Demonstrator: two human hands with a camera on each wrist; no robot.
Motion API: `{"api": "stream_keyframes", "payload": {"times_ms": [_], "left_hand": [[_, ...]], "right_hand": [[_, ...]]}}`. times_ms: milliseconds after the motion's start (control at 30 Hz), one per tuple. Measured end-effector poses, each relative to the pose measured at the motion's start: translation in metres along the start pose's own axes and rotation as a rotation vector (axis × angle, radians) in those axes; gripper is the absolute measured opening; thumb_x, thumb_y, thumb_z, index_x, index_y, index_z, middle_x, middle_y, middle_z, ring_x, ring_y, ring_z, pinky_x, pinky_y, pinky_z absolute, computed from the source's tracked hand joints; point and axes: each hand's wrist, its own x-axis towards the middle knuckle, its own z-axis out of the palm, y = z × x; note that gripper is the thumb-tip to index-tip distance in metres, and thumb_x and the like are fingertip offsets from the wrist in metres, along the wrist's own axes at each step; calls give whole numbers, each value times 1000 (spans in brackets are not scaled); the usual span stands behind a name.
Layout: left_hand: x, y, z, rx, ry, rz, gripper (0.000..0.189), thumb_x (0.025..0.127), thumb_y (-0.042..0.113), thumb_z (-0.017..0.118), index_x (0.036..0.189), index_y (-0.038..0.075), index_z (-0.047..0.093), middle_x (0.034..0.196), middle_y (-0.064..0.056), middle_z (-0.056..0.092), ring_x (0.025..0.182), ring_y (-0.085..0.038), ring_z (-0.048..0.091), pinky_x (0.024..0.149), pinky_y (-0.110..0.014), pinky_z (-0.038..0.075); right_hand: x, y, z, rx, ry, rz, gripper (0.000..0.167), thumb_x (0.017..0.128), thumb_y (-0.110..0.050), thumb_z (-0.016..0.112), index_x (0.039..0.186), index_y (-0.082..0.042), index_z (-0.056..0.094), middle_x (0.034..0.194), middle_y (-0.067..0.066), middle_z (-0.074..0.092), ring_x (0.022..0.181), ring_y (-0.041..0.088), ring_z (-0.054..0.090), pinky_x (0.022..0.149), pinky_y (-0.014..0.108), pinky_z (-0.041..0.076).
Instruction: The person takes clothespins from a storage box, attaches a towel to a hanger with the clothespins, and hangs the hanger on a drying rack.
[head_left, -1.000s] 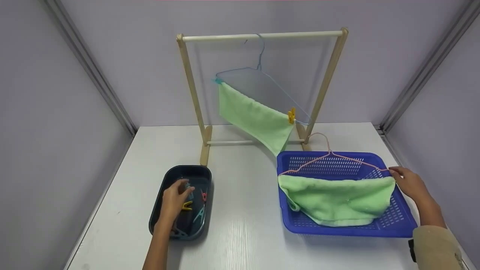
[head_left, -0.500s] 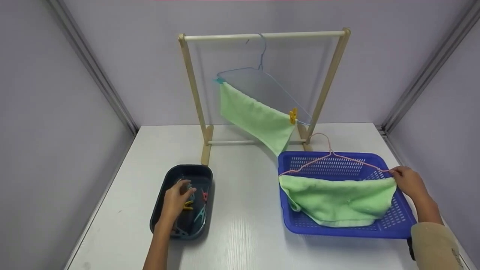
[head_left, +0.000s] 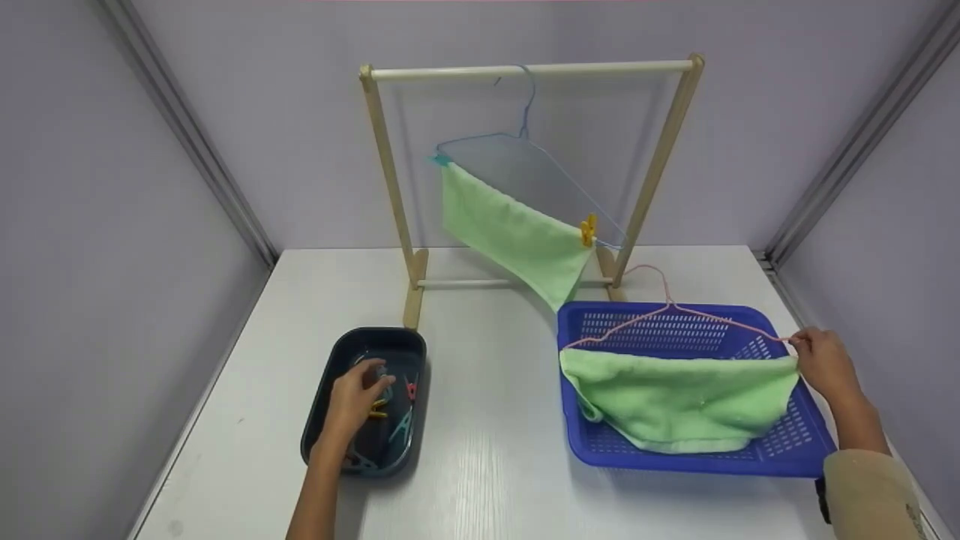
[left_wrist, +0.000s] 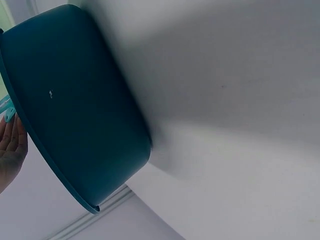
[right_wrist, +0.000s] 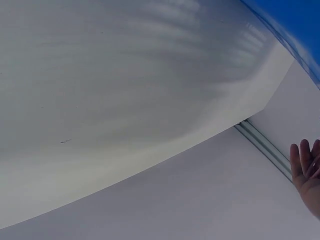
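In the head view, my left hand (head_left: pixel 351 397) reaches into the dark blue tray (head_left: pixel 421 352), thumb and fingers pinching a teal clothespin (left_wrist: pixel 9 111), which shows at the fingertips in the left wrist view. Other clothespins lie around it, including a red one (head_left: pixel 411 388) and a yellow one (head_left: pixel 377 410). At the right, my right hand (head_left: pixel 825 366) pinches the right end of a pink wire hanger (head_left: pixel 670 304). Along its lower part lies a folded green towel (head_left: pixel 682 401), its right corner by my fingers. Both rest over a purple basket (head_left: pixel 697 468).
A wooden drying rack (head_left: pixel 664 157) stands at the back, its base on the white table (head_left: pixel 480 420). From its rod hangs a blue hanger (head_left: pixel 525 120) with a second green towel (head_left: pixel 510 229), clipped by a teal clothespin (head_left: pixel 442 160) and a yellow clothespin (head_left: pixel 588 229).
My right hand has moved slightly right, drawing the pink hanger and the towel's right corner a little that way. My left hand stays in the tray with almost the same pinch.
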Motion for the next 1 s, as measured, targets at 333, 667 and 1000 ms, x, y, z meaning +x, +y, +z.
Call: {"api": "stream_keyframes", "payload": {"times_ms": [333, 667, 1000], "left_hand": [[0, 0, 3, -35, -56, -25, 33, 86, 16, 66, 115, 0, 60, 107, -13, 61, 95, -24, 58, 80, -40, 48], [0, 0, 4, -32, -56, -29, 31, 86, 16, 66, 113, 3, 61, 103, -11, 62, 91, -22, 58, 77, -38, 49], [1, 0, 5, -15, -55, -19, 32, 85, 17, 67, 113, 3, 61, 101, -10, 62, 91, -22, 58, 78, -39, 48]], "right_hand": [[-4, -3, -5, 19, 7, -19, 21, 95, -2, 43, 92, 13, 57, 74, 22, 42, 69, 37, 39, 56, 42, 28], [-11, -6, -8, 87, 30, 15, 31, 92, -21, 56, 95, 10, 53, 77, 18, 39, 71, 28, 33, 57, 38, 24], [-20, -11, -7, 166, 167, -7, 20, 87, -10, 65, 93, 8, 64, 73, 9, 37, 67, 9, 28, 58, 30, 21]]}}
